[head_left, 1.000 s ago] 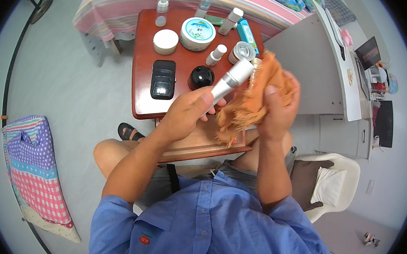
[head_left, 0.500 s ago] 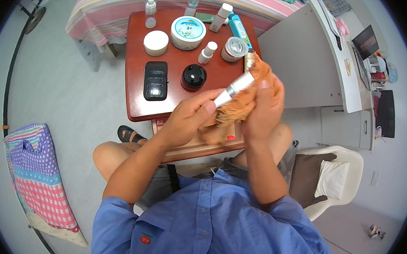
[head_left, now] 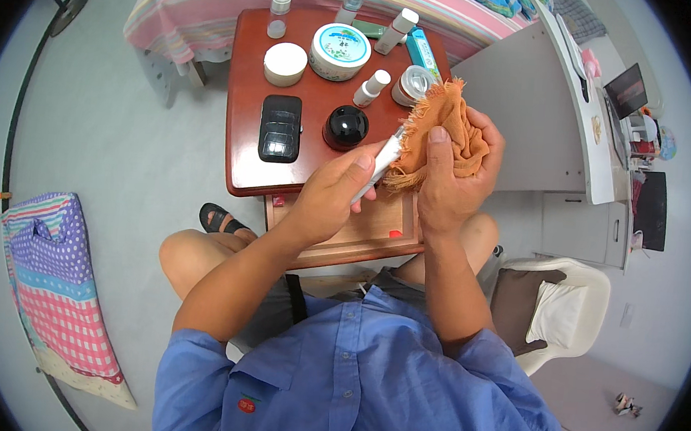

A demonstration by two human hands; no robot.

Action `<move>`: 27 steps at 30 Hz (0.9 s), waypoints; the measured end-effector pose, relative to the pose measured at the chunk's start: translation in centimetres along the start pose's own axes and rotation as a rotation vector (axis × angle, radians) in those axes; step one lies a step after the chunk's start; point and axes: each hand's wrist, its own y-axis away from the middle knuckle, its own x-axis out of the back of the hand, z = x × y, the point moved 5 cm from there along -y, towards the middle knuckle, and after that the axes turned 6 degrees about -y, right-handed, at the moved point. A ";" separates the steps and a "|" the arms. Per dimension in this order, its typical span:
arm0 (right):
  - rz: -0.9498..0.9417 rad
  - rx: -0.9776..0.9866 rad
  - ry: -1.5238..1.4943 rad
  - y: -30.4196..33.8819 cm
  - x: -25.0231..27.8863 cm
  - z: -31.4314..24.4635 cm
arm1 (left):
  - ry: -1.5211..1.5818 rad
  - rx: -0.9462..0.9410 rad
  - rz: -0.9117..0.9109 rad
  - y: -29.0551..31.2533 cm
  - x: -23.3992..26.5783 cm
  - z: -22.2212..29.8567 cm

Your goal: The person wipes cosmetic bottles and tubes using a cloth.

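Observation:
My left hand is closed around a slim white tube with a silver end, held tilted over the front of the table. Bunched in my right hand is an orange cloth with a frayed edge, my thumb pressed on its fold. The fringe touches the tube's silver end and partly covers it. Just beyond my left hand stands a round black jar. A clear-lidded jar sits behind the cloth.
On the red-brown table stand a black case, a cream round jar, a large white tub, several small bottles and a blue box. Below my hands a drawer is pulled out. A white desk rises at right.
The cloth has slid off the tube's middle toward its far end and is bunched higher in my right hand. The view has shifted slightly, moving the table up and right.

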 end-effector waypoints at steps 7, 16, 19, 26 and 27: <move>-0.448 0.281 0.391 6.7 -2.5 1.0 | 0.198 -0.036 0.096 -1.4 1.9 -0.7; -0.034 -0.003 -0.006 0.0 0.7 -0.6 | 0.053 -0.045 0.028 -0.8 0.3 0.2; -0.157 -0.087 0.113 1.6 -0.2 1.2 | 0.010 -0.023 0.093 -1.1 1.0 -0.6; -0.440 0.131 0.358 6.8 -1.4 1.1 | 0.059 -0.112 0.194 -1.6 3.0 0.0; -0.417 0.185 0.377 5.9 -1.0 1.2 | 0.029 -0.162 0.157 -1.3 2.7 0.2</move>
